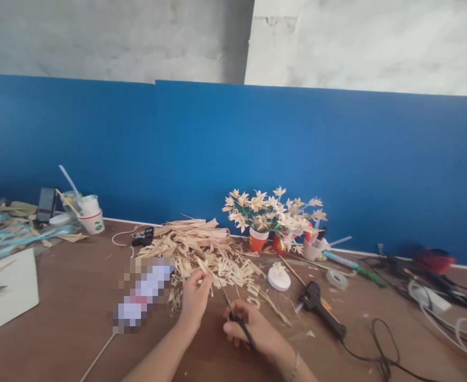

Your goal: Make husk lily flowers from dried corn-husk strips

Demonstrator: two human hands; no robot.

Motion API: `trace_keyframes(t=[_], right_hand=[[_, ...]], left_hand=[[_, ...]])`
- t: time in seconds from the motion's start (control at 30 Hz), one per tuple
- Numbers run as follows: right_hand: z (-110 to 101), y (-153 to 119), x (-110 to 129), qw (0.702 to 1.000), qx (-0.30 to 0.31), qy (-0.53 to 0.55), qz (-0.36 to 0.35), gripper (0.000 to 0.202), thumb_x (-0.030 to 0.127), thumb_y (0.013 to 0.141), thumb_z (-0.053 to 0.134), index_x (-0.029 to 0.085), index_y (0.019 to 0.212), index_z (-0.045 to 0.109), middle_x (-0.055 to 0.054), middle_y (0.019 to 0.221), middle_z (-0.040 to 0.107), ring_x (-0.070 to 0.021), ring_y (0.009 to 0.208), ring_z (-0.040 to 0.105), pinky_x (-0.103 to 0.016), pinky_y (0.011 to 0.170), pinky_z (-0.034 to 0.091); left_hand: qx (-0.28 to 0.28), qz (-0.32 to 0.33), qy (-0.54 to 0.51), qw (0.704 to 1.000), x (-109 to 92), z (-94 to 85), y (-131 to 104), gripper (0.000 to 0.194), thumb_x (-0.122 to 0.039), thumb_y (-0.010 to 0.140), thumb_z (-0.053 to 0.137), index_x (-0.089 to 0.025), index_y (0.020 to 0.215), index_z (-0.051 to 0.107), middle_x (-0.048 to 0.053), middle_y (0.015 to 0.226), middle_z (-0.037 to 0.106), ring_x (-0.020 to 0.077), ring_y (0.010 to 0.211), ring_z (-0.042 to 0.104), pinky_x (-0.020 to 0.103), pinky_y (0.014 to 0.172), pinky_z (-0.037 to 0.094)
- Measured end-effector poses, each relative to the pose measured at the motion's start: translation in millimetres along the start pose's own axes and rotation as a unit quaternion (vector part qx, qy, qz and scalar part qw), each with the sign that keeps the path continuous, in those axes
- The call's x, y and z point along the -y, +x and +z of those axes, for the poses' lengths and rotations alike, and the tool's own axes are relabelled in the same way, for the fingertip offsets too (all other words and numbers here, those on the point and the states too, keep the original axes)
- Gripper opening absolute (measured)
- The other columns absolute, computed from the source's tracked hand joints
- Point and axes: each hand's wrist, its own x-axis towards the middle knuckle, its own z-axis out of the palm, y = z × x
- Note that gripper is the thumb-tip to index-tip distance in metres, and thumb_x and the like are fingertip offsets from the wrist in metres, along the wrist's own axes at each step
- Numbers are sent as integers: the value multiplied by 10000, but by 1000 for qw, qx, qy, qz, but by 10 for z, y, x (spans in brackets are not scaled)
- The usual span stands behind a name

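Observation:
My left hand (195, 292) is closed, pinching a pale strip of dried husk (205, 267) between thumb and fingertips. In my right hand (249, 323) is a pair of scissors (241, 324), its dark handles within my fingers and its blades pointing up toward the strip. Whether the blades touch the strip is too small to tell. Just beyond both hands spreads a loose pile of pale husk strips and cut pieces (193, 239). To the right of the pile, a white round lid (279, 279) carries a small pale flower-like piece.
Pale handmade flowers (257, 204) stand in red paper cups (258, 241) by the blue partition (297, 148). A black glue gun (323, 310) with a trailing cord lies right, near a tape roll (336, 278). A phone with a blurred screen (143, 297) lies left of my hands.

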Motion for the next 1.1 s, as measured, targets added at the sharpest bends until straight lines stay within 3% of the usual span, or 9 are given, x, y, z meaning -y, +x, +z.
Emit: trace_keyframes(t=[0.13,0.3,0.4,1.1], right_hand=[[17,40,-41,1000,-10,15,-17,424,445,566,743,160,771,503,48,559,548,-75,466,500,-171,418,384],[-5,2,6,1000,-12,26,5,425,494,640,675,153,824,502,34,523,568,-60,388,466,-138,321,235],[-17,-22,28,999,-7,44,6,423,502,654,660,149,830,508,36,515,564,-54,375,459,-132,311,224],[-12,8,-24,999,-14,51,-13,410,500,664,666,155,811,503,53,497,531,-48,370,440,-129,301,188]], left_hand=[[33,22,21,999,9,19,-12,249,-283,741,486,-182,519,438,-36,575,416,117,585,411,218,565,333],[89,-11,-1,996,-47,48,-47,271,-337,738,501,-181,523,445,-45,544,385,108,551,376,211,529,324],[103,-21,-13,994,-74,52,-56,284,-365,741,503,-180,534,442,-44,553,389,108,560,378,209,534,331],[94,-32,-22,995,-21,62,-64,296,-421,759,506,-184,587,461,-54,554,375,110,554,365,208,539,320]])
